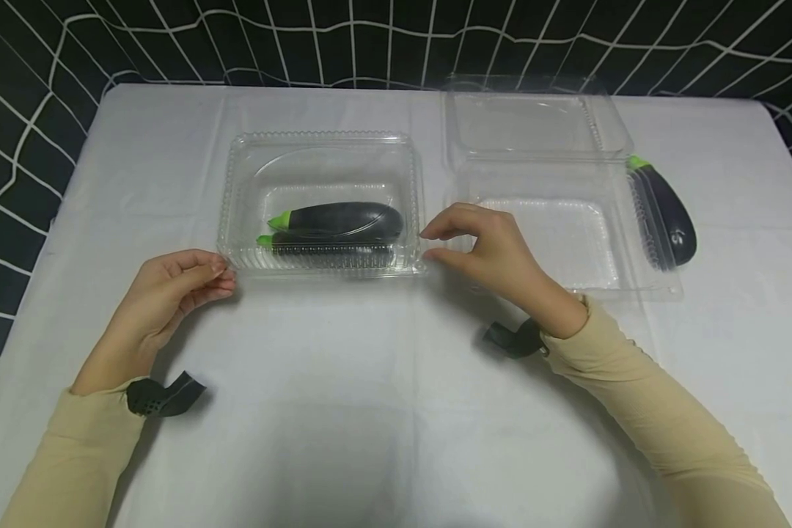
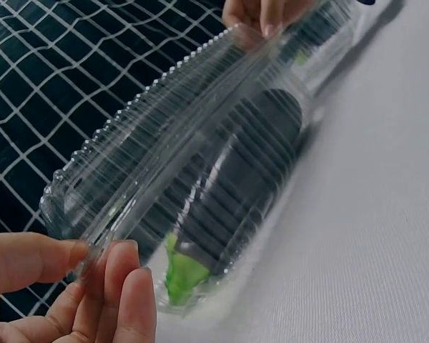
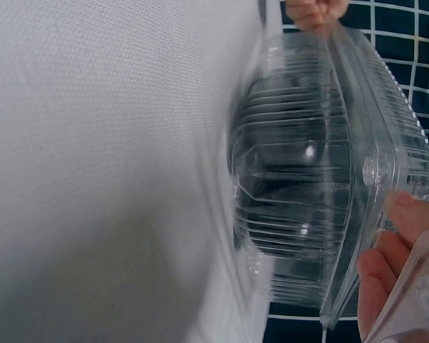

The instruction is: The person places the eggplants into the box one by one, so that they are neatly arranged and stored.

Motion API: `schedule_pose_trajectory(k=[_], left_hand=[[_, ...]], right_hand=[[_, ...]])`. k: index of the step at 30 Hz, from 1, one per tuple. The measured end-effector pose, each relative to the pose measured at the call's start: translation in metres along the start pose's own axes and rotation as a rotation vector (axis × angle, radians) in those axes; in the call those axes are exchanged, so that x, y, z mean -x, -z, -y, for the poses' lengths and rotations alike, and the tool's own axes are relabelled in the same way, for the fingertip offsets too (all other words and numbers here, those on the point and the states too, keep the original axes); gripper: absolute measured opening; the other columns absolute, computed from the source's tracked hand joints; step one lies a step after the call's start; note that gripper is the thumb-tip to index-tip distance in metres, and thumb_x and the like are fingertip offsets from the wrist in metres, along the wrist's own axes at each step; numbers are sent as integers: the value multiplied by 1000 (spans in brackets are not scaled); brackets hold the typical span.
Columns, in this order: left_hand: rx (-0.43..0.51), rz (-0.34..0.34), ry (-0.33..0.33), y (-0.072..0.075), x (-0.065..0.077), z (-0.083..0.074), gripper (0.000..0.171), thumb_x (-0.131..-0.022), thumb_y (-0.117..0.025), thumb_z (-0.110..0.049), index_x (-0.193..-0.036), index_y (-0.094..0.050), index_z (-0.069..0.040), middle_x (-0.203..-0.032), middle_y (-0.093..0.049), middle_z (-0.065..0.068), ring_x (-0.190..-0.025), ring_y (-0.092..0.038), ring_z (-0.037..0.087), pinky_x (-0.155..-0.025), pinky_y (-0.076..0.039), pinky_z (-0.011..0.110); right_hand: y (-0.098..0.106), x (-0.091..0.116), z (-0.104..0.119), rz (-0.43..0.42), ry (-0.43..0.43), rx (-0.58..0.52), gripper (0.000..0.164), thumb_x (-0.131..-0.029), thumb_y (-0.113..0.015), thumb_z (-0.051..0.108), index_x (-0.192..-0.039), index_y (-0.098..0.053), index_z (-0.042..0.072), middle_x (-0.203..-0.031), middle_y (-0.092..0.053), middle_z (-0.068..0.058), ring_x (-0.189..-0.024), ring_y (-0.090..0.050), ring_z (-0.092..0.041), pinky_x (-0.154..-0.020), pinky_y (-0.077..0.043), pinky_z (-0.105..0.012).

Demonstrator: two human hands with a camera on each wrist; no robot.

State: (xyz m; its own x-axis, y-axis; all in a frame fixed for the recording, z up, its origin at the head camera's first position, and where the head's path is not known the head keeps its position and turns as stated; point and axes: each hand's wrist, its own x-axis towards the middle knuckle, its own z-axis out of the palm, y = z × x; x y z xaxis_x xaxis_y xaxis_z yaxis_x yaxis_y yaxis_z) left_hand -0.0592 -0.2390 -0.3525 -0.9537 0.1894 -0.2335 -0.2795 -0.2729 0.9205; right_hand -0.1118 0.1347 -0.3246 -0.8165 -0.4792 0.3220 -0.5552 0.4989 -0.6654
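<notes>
Head view: left hand (image 1: 158, 295) and right hand (image 1: 491, 242) pinch the clear container (image 1: 323, 172), apparently closing it; next, firm pressing seems needed.

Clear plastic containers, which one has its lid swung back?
The right container in the head view: its lid lies away from the base, whereas the left container, holding two eggplants, is covered.

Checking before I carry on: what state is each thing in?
Left container: closed; latching unclear.
Inner eggplants: lying, green ends leftward.
Right container: open.
Far-right eggplant: lying beside right container.
Left hand: pinching left container's rim.
Right hand: pinching that rim's right side.
</notes>
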Motion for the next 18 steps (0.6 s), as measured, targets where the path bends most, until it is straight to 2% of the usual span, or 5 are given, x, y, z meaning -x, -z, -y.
schedule_pose_trajectory(k=[18], left_hand=[[93, -18, 5, -2, 2, 1, 18, -90, -55, 9, -82, -70, 0, -78, -70, 9, -71, -68, 16, -69, -56, 26]], right_hand=[[-1, 0, -1, 0, -10, -5, 20, -71, -80, 1, -89, -71, 4, -88, -70, -4, -84, -65, -19, -77, -51, -31]])
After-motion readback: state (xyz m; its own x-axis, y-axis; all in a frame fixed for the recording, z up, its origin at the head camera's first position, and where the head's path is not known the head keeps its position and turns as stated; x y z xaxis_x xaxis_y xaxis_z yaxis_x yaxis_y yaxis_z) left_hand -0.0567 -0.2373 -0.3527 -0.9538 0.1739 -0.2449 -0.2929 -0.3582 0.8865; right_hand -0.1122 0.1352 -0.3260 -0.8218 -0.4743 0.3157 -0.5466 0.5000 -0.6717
